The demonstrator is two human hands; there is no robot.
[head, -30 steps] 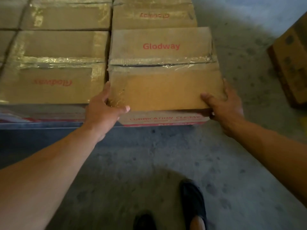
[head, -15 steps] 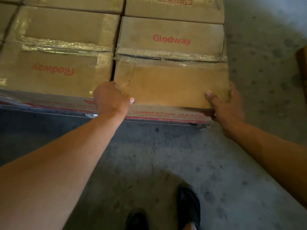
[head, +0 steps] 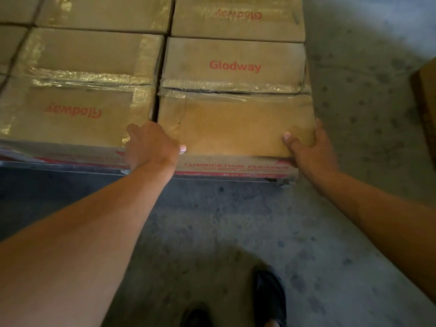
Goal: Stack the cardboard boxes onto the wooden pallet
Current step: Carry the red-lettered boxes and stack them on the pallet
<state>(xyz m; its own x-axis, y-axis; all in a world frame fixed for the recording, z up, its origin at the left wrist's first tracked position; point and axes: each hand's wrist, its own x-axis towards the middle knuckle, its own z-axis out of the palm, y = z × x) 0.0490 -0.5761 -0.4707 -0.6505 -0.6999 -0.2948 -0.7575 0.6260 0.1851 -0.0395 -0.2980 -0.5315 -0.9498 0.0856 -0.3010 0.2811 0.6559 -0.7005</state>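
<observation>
A taped cardboard box [head: 236,119] printed "Glodway" lies at the near right corner of the stack. My left hand [head: 151,146] grips its near left corner, thumb on the top face and fingers hidden in the gap beside it. My right hand [head: 309,147] grips the near right corner, thumb on top and fingers round the side. To its left lies a neighbouring box [head: 77,100], and another box [head: 236,17] lies behind it. The pallet [head: 59,167] shows only as a dark strip under the boxes.
More taped boxes fill the top left of the view. A further brown box [head: 425,102] stands on the concrete floor [head: 236,220] at the right edge. My dark shoes [head: 269,296] are on the floor below the stack.
The box has slid in against its neighbour and the one behind it, and the gap on the left has narrowed. Both hands keep their hold on the near corners. The camera has moved closer.
</observation>
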